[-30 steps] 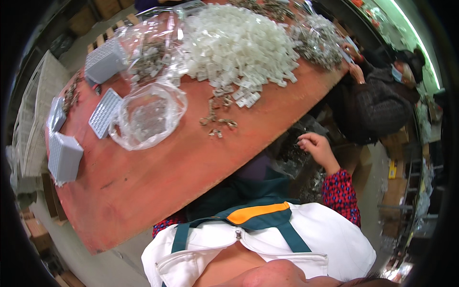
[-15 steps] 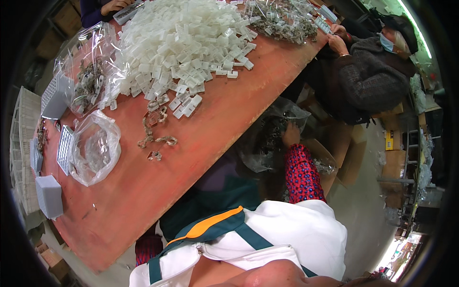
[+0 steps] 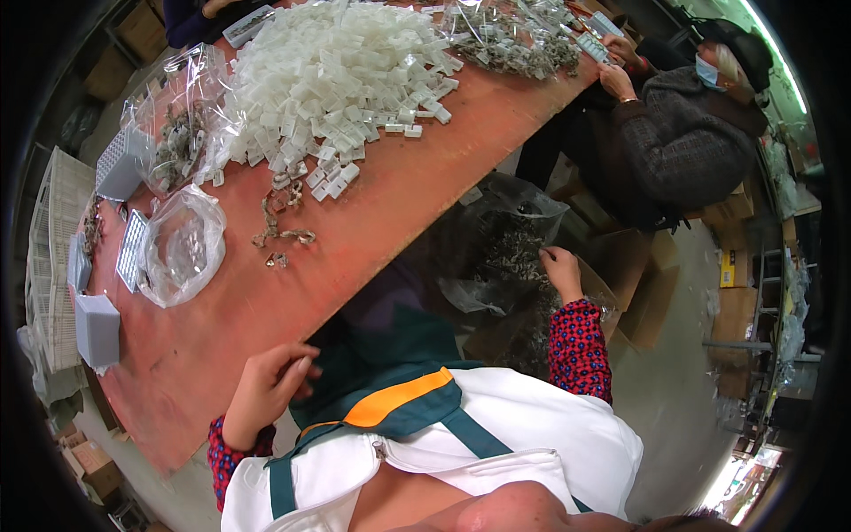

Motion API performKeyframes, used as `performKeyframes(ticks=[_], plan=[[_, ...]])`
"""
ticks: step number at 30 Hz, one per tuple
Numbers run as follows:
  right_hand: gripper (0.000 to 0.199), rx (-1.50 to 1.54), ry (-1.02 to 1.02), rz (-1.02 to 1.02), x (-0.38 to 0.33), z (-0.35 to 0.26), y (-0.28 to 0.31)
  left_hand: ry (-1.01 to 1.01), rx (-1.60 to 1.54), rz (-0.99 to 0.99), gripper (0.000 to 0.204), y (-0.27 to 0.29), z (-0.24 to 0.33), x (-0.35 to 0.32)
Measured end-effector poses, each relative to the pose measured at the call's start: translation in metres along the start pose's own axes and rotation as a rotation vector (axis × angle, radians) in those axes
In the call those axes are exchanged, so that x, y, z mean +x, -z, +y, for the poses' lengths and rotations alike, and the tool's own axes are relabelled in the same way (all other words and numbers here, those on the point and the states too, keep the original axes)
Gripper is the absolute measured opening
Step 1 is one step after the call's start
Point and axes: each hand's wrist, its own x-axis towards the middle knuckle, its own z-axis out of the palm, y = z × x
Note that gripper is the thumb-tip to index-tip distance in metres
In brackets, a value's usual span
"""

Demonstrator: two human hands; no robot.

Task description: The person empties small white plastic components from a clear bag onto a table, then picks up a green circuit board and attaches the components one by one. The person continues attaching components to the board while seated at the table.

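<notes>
My left hand [image 3: 269, 390] is up over the near edge of the red-brown table [image 3: 266, 315], its fingers loosely bent and apart, with nothing seen in them. Below the table's right edge, my right hand [image 3: 562, 273] is at the rim of a clear plastic bag [image 3: 539, 206] of small dark grey parts [image 3: 510, 253]. Its fingertips are drawn together; whether they hold a part or the film is too small to tell. On the tabletop lie a few grey-brown linked pieces [image 3: 270, 232], beside a large heap of translucent white plastic pieces [image 3: 346, 75].
An open clear bag [image 3: 183, 246] stands at the table's left, near grey trays [image 3: 97, 330]. Another bag of parts [image 3: 177, 133] lies behind it. At the right, a co-worker [image 3: 683, 133] holds a small tray. Cardboard boxes [image 3: 651, 275] stand on the floor.
My left hand has come up into view beside the table's near edge. My right hand has drawn back from inside the bag to its near rim. The view has shifted slightly.
</notes>
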Motion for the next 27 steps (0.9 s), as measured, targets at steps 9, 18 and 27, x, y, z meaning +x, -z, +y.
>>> performKeyframes(ticks=[9, 18, 27], plan=[[0.030, 0.515, -0.150, 0.035, 0.012, 0.034, -0.010, -0.089, -0.071, -0.130, 0.021, -0.062, -0.012, 0.041], [0.025, 0.776, -0.096, 0.220, 0.019, -0.003, 0.011, -0.079, -0.113, -0.125, 0.022, -0.072, -0.015, 0.063], [0.025, 1.165, 0.124, 0.181, -0.040, -0.091, 0.122, -0.222, -0.101, -0.155, 0.021, -0.076, 0.024, 0.069]])
